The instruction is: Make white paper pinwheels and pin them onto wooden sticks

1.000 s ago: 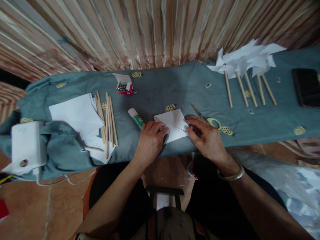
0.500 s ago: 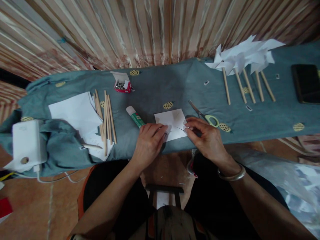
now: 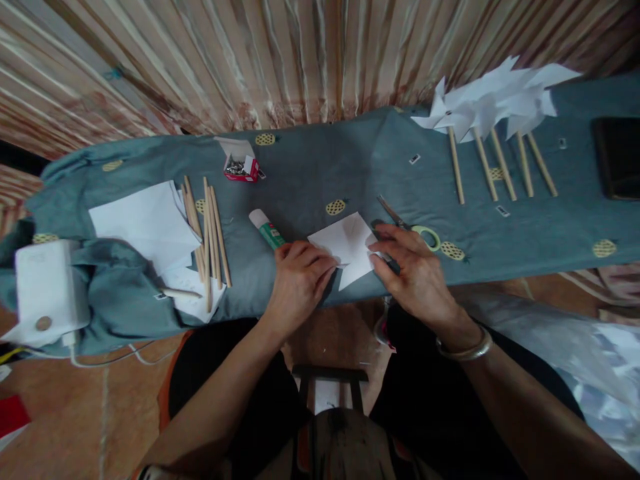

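A small white paper sheet [image 3: 350,240], cut inward from its corners, lies near the table's front edge between my hands. My left hand [image 3: 300,273] pinches its left side, thumb and forefinger together at a cut flap. At the right edge, my right hand [image 3: 413,267] has its thumb and forefinger closed on the paper, the other fingers reaching over it. Just past my left fingers lies a green glue stick [image 3: 270,232] with a white cap, partly hidden by that hand. Scissors [image 3: 410,225] with light green handles rest beyond my right hand.
Paper pinwheels [image 3: 495,103] on wooden sticks lie at the back right, near a dark phone-like object [image 3: 617,157]. A red box of metal pins [image 3: 241,167] stands open at the back. Wooden sticks [image 3: 207,247], paper sheets [image 3: 143,220] and a white charger-like block [image 3: 50,283] are at left.
The paper has turned slightly, and its lower cut has parted so that a pointed flap shows at the front. My hands stay at its two sides; the view has shifted a little.
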A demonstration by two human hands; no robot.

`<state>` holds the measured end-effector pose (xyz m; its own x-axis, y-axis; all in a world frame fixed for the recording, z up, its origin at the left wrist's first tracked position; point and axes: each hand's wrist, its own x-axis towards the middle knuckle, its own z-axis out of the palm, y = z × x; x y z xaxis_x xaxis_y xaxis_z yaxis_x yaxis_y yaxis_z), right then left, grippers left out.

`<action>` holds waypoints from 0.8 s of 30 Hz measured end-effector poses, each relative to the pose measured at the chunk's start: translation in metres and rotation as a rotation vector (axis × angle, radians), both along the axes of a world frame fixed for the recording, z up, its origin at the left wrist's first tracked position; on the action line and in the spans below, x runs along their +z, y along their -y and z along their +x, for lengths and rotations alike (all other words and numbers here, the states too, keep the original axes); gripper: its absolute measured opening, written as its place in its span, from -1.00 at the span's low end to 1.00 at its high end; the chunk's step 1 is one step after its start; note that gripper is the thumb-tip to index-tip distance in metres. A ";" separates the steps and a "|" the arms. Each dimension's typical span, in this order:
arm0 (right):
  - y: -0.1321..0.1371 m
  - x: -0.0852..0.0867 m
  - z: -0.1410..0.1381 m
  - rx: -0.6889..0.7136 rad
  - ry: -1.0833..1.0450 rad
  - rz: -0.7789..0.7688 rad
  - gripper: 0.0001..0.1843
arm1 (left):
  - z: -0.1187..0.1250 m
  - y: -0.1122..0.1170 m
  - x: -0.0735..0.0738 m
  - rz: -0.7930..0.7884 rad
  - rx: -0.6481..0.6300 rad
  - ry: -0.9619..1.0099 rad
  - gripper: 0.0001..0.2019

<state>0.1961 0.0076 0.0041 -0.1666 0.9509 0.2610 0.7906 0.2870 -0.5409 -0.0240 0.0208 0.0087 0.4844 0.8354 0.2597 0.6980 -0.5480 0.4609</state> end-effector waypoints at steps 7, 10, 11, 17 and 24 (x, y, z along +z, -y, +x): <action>0.002 -0.004 -0.006 0.131 0.043 0.016 -0.74 | 0.002 0.000 -0.004 -0.021 0.005 -0.001 -0.82; 0.002 -0.005 -0.008 0.135 0.045 0.035 -0.76 | 0.003 -0.001 -0.004 -0.024 0.024 -0.014 -0.81; 0.002 -0.005 -0.008 0.138 0.047 0.039 -0.76 | 0.003 -0.002 -0.004 -0.023 0.029 -0.018 -0.80; 0.002 -0.003 -0.009 0.136 0.025 0.023 -0.75 | 0.006 -0.003 -0.005 -0.027 0.039 -0.020 -0.80; 0.003 -0.004 -0.010 0.138 0.039 0.030 -0.75 | 0.007 -0.004 -0.006 -0.015 0.065 -0.029 -0.81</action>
<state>0.1862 0.0045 0.0003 -0.3060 0.9101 0.2795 0.7629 0.4100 -0.4999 -0.0171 0.0251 0.0031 0.4358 0.8692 0.2338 0.7453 -0.4941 0.4477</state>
